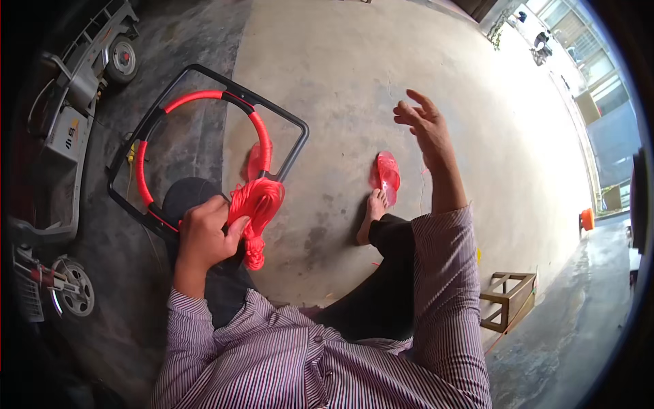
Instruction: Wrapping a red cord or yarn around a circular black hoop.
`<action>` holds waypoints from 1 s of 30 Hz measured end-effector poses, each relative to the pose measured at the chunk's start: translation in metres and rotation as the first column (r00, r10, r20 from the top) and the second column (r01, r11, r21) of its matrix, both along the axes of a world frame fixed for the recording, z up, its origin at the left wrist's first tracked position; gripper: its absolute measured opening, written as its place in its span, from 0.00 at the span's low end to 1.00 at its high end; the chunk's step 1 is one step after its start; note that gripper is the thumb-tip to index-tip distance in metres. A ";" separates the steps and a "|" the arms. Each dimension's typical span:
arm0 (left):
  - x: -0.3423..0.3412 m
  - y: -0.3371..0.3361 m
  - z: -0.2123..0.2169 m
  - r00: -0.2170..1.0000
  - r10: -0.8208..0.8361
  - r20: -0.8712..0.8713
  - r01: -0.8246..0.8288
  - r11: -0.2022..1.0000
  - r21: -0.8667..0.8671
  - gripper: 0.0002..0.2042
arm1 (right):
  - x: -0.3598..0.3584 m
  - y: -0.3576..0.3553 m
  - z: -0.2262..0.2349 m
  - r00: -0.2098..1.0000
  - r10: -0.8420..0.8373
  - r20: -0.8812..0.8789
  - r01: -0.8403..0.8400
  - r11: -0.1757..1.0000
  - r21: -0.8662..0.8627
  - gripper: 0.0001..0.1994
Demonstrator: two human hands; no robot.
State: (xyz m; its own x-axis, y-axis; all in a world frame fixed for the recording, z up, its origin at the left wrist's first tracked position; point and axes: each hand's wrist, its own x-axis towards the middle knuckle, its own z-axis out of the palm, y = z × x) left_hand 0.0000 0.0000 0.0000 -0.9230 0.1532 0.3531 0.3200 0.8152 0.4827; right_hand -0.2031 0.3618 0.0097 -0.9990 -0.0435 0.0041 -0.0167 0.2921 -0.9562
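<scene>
Left hand (208, 232): pinching red cord bundle (259, 204) by black frame (295, 155) | right hand (424, 124): raised, half-curled; can't tell if pinching anything

Black frame (272, 107) partly hidden
It is covered at eight o'clock by the left hand (206, 233); a vehicle (70, 133) is cropped at ten.

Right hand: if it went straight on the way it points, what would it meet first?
The right hand points up and left in the picture, so probably the concrete floor comes first, though depth is unclear.
</scene>
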 end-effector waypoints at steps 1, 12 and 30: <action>-0.002 0.004 0.002 1.000 -0.017 0.000 0.017 1.000 -0.024 0.07 | 0.005 0.010 0.005 0.999 -0.036 -0.005 0.036 0.999 0.004 0.32; -0.009 -0.016 -0.021 0.985 -0.167 -0.037 0.162 0.981 -0.110 0.06 | 0.012 0.037 -0.031 0.855 -0.430 -0.290 0.365 0.896 -0.253 0.30; -0.005 -0.021 -0.021 0.970 -0.244 0.004 0.234 0.925 -0.299 0.05 | 0.033 0.002 -0.001 0.961 -0.274 -0.029 0.275 0.949 0.152 0.52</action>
